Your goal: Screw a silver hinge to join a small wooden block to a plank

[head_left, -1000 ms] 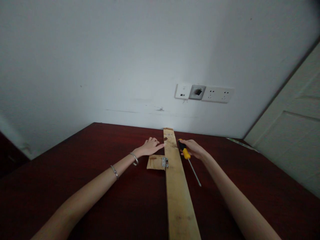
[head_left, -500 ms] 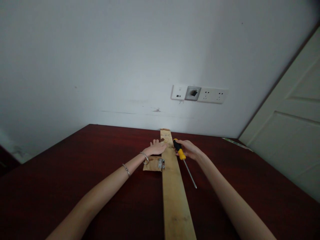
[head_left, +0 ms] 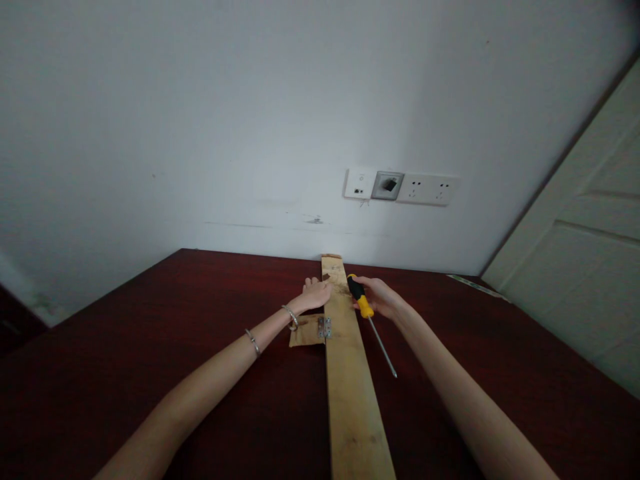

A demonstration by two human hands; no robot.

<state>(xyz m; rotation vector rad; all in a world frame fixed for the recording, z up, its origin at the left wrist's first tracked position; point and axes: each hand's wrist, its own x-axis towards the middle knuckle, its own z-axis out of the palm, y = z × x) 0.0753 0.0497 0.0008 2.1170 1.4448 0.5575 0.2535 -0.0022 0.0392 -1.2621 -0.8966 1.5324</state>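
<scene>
A long wooden plank (head_left: pixel 353 393) lies lengthwise on the dark red tabletop, its far end by the wall. My left hand (head_left: pixel 317 294) is at the plank's left edge near that end, fingers curled against it; their tips are partly hidden. On the plank's right side, my right hand (head_left: pixel 383 297) holds a screwdriver (head_left: pixel 365 307) with a black and yellow handle, its shaft slanting down toward me. A metal hinge (head_left: pixel 325 327) joins the plank's left edge to a small wooden board (head_left: pixel 307 332), which sits just below my left wrist.
Behind the tabletop (head_left: pixel 240 287) rises a white wall (head_left: pixel 240 120) with a row of sockets and switch plates (head_left: pixel 427 189). A pale panelled door (head_left: pixel 595 247) stands at the right. A thin patterned strip (head_left: pixel 477 286) lies along the far right table edge.
The small hinged board has shifted slightly, and its hinge looks flatter now. Both hands stay almost in place, the right one still holding the screwdriver. The view has moved a little.
</scene>
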